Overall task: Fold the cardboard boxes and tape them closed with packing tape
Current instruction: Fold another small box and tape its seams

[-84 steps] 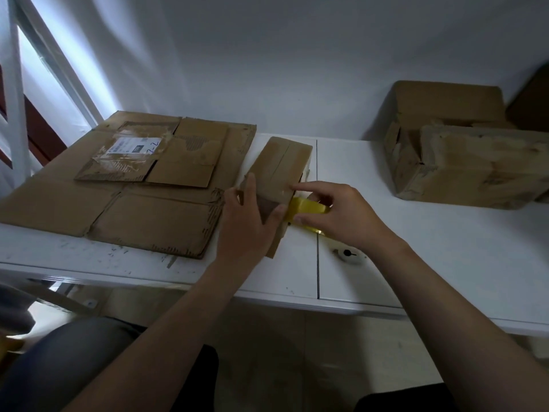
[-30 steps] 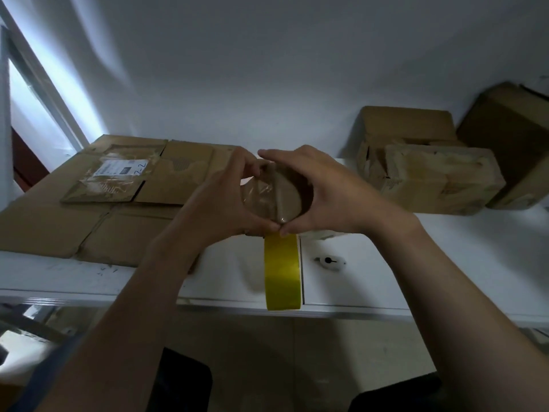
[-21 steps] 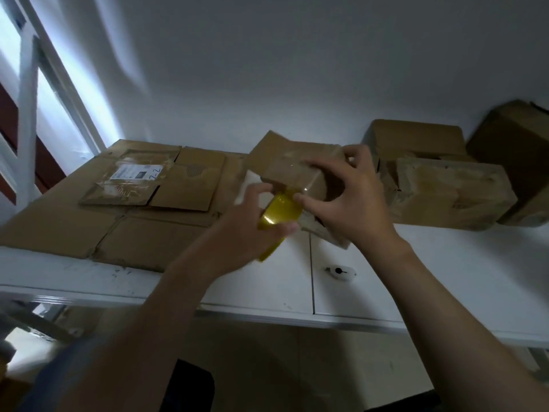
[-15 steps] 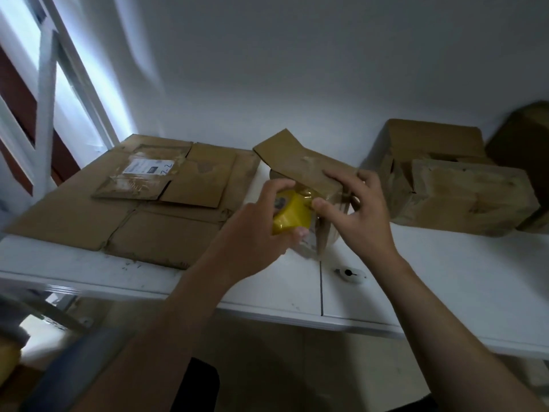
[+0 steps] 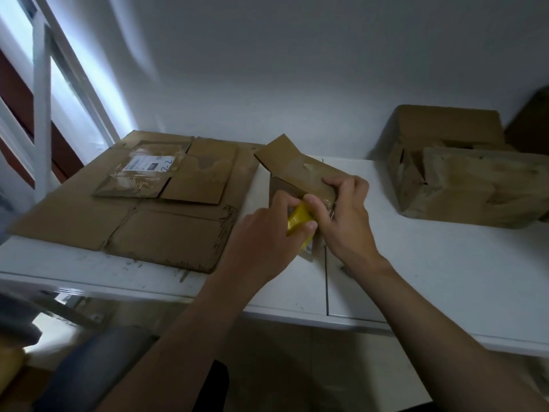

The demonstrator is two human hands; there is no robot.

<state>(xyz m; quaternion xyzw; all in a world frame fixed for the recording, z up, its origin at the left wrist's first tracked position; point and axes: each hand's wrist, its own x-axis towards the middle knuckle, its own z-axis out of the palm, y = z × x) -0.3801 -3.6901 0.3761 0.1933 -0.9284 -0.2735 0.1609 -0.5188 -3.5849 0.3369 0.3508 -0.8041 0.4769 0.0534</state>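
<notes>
Left of the work, a large sheet of flattened cardboard [image 5: 133, 221] lies on the counter [image 5: 445, 269], reaching close to its front edge; a smaller flattened box [image 5: 190, 176] lies on top of it, bearing a white label [image 5: 147, 164]. To the right, well apart from the hands, two worn boxes [image 5: 481, 188] stand touching each other near the wall [image 5: 297, 69]; a darker box [image 5: 531, 123] is cut off at the frame's edge behind them.

The small box [image 5: 297, 172] is at centre and appears to rest on the counter, one flap raised toward the left rear. The right hand [image 5: 344, 224] has its grip clamped on the box's near top edge, fingers curled over it; the left hand [image 5: 264, 236] has its grip clamped round the yellow tape roll [image 5: 298, 223], held at the box's near face, just beside the right thumb.

The counter is white and scuffed, with a seam running front to back beneath the hands; a white window frame [image 5: 41, 114] rises at far left; the wall is plain and pale.
</notes>
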